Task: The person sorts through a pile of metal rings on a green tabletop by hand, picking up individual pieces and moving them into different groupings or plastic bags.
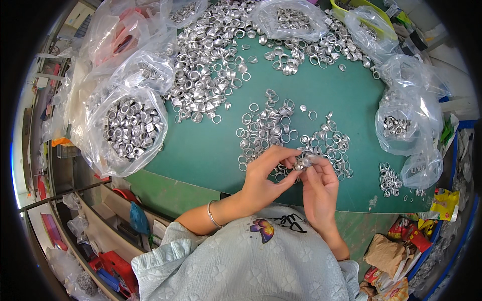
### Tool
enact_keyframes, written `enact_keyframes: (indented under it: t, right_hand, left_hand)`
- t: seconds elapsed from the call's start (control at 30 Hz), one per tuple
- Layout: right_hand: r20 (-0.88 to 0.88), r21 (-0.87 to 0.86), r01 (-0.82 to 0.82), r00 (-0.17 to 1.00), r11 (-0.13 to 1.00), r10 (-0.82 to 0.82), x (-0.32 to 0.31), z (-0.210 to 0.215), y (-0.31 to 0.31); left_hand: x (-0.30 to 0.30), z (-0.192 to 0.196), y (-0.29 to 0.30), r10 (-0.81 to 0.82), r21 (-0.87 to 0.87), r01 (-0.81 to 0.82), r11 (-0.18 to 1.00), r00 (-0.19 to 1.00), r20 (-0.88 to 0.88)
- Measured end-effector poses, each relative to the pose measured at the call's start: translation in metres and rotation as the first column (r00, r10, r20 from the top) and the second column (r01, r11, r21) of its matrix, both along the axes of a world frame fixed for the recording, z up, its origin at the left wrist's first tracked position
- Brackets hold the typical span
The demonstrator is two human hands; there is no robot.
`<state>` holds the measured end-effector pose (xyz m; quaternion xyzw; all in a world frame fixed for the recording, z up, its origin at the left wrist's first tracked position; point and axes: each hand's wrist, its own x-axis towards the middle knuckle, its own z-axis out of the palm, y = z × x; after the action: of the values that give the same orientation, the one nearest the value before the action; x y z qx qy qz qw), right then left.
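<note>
My left hand (pixel 268 174) and my right hand (pixel 320 186) meet over the near edge of the green table (pixel 206 150). Between their fingertips are a few silver metal rings (pixel 303 162), pinched from both sides; fingers partly cover them, so I cannot tell how many each hand has. Just beyond my left hand spreads a loose pile of silver rings (pixel 266 125). A smaller pile of thin rings (pixel 331 142) lies just past my right hand. Two loose pieces, one a plain ring (pixel 312 115), lie between and beyond these piles.
A large heap of rings (pixel 203 75) covers the far left. Clear plastic bags of rings stand left (pixel 131 128), at the back (pixel 293 19) and right (pixel 396 125). A small ring cluster (pixel 389 179) sits near right. A yellow-green basin (pixel 369 15) stands far right; drawers (pixel 108 215) are lower left.
</note>
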<state>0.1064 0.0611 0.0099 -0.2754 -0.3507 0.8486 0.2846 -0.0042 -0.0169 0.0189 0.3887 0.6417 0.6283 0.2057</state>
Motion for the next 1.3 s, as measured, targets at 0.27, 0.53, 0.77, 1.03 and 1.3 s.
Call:
enact_keyframes:
  t: [0.27,0.53,0.77,1.03,1.3]
  right_hand:
    - [0.116,0.507,-0.097,0.992,0.857,0.044,0.004,0.009,0.007]
    - [-0.069,0.017,-0.041,0.997,0.999,0.042,0.002,0.012,0.013]
    - [-0.048,-0.041,-0.074,0.996,0.996,0.072,0.003,0.009,0.019]
    - [0.165,-0.014,-0.073,0.983,0.997,0.074,0.004,-0.010,0.064]
    - [-0.124,0.228,0.299,0.953,0.927,-0.277,-0.092,0.037,0.261]
  left_hand:
    - [-0.007,0.012,0.000,-0.009,0.031,0.016,0.999,0.981,-0.194]
    - [-0.011,0.013,-0.004,0.007,0.010,-0.006,1.000,0.990,-0.143]
    - [-0.011,0.012,0.001,0.020,-0.009,-0.022,1.000,0.989,-0.145]
    - [-0.020,0.002,0.000,0.035,-0.105,-0.052,0.993,0.986,-0.162]
    - [-0.025,0.001,0.015,-0.004,-0.104,-0.012,0.995,0.987,-0.159]
